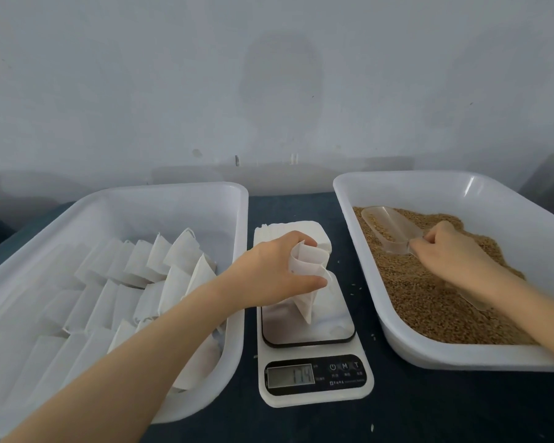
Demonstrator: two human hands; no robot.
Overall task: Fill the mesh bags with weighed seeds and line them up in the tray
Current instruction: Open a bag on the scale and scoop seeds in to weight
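My left hand (277,271) grips a white mesh bag (307,282) by its open top and holds it upright on the platform of the white kitchen scale (314,372). The scale's display shows digits. In the right tray (397,343) of brown seeds (429,298), my right hand (451,251) pinches the handle of a clear plastic scoop (390,228). The scoop lies on the seeds with some seeds inside. The white tray on the left (234,199) holds several white bags in rows.
A stack of flat white bags (279,230) lies behind the scale, between the two trays. A few loose seeds (353,289) dot the dark tabletop beside the scale. A pale wall stands just behind the table.
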